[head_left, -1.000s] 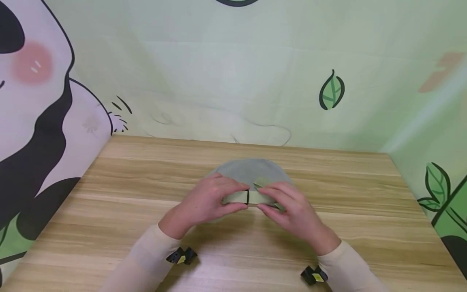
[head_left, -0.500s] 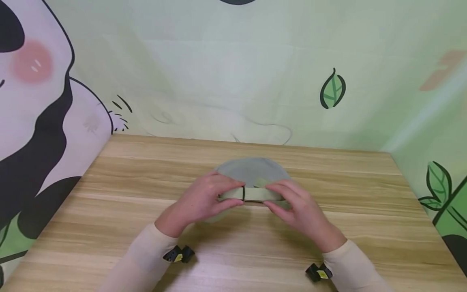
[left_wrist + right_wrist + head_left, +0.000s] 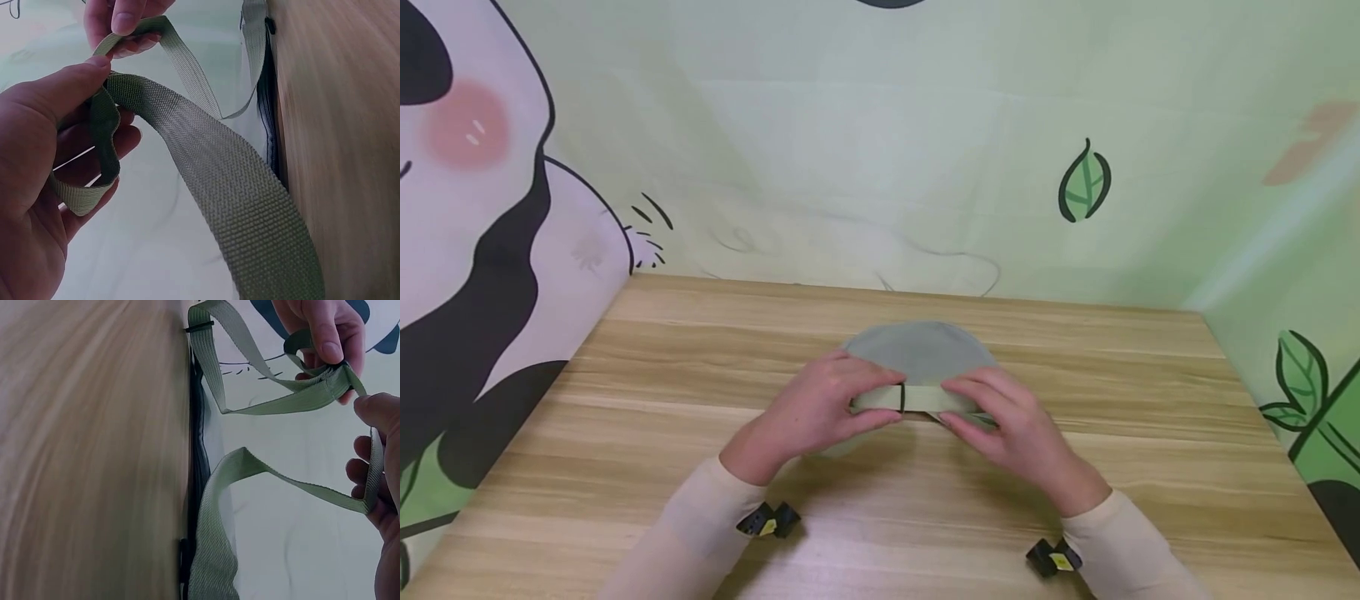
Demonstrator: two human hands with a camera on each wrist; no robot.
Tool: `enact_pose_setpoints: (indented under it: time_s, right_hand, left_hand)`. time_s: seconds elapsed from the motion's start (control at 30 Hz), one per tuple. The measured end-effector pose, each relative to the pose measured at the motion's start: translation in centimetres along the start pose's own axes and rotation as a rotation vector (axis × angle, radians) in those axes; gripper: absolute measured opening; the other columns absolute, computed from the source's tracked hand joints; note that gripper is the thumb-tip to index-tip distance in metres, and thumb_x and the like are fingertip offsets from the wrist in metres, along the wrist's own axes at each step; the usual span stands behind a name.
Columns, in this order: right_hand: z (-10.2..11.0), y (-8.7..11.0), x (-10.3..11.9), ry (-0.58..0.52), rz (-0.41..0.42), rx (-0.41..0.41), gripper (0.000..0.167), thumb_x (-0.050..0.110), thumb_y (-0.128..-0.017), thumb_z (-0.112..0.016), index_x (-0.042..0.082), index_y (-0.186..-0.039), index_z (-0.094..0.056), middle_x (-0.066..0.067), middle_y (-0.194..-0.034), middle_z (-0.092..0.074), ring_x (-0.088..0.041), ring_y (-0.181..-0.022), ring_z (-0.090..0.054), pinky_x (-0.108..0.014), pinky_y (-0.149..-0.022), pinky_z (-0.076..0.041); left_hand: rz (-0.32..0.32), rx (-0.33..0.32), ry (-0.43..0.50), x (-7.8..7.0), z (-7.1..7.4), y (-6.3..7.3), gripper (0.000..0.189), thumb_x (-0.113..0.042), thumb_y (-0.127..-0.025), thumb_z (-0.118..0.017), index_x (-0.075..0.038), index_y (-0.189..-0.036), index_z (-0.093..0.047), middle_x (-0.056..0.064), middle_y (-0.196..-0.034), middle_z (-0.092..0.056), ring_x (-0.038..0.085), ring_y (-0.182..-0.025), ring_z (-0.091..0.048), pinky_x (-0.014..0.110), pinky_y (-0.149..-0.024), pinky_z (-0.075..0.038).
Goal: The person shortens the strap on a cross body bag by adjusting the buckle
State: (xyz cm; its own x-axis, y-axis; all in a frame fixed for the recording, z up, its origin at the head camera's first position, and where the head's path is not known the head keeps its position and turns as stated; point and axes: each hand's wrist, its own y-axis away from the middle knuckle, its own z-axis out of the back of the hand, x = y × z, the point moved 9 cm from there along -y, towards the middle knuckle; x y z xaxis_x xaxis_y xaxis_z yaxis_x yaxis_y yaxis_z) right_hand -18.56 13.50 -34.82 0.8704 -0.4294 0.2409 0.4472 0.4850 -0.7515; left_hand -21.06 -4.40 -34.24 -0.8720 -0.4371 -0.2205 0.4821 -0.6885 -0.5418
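Note:
A pale green webbing strap [image 3: 925,398] is stretched between both hands, above a flat grey thing with a rounded edge [image 3: 921,350] that lies on the table. My left hand [image 3: 808,406] pinches the strap at its narrow black slider [image 3: 902,398]. Just to the right, my right hand [image 3: 1018,417] pinches the strap between thumb and fingers. In the left wrist view, the webbing [image 3: 219,169] loops through the left fingers and runs down toward the camera. In the right wrist view, more webbing [image 3: 219,519] hangs in loops beside a dark edge of the grey thing.
The wood-grain table [image 3: 700,333] runs back to a pale green printed wall cloth [image 3: 850,167]. A panda drawing [image 3: 580,217] covers the left side. Black wrist-worn devices sit at the left cuff [image 3: 767,521] and the right cuff [image 3: 1052,558].
The hands have drawn slightly apart, so a longer flat stretch of strap shows between them. The left hand with the slider shifted slightly left, the right hand slightly right; lately both barely move.

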Motion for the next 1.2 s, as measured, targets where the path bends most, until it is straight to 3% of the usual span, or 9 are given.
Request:
enact_pose_setpoints:
  time_s: [0.6, 0.87, 1.2]
  right_hand:
    - [-1.3, -1.0, 0.9, 0.003, -0.001, 0.019, 0.041, 0.039, -0.109, -0.063, 0.001, -0.116, -0.077, -0.009, -0.108, -0.076, -0.023, -0.099, -0.073, -0.035, -0.086, -0.061]
    - [-1.3, -0.4, -0.1, -0.018, -0.071, 0.053, 0.039, 0.035, -0.106, -0.071, 0.0, -0.121, -0.075, -0.009, -0.112, -0.077, -0.024, -0.103, -0.073, -0.03, -0.089, -0.06]
    - [-0.6, 0.1, -0.6, -0.076, -0.045, -0.001, 0.041, 0.039, -0.107, -0.066, 0.001, -0.117, -0.076, -0.01, -0.107, -0.077, -0.023, -0.096, -0.072, -0.026, -0.086, -0.057]
  left_hand:
    - [-0.029, -0.002, -0.013, -0.4, -0.4, -0.3, 0.038, -0.031, -0.09, -0.089, -0.009, -0.12, -0.081, 0.001, -0.113, -0.084, 0.015, -0.104, -0.079, 0.039, -0.096, -0.061]
    - [-0.037, -0.026, 0.0, -0.3, -0.2, -0.1, 0.038, -0.029, -0.089, -0.089, -0.007, -0.12, -0.081, 0.003, -0.111, -0.084, 0.018, -0.102, -0.08, 0.04, -0.095, -0.062]
    - [-0.028, -0.035, 0.021, 0.0, 0.0, -0.1, 0.039, -0.029, -0.087, -0.092, -0.007, -0.118, -0.082, 0.003, -0.108, -0.084, 0.017, -0.097, -0.08, 0.038, -0.085, -0.064]
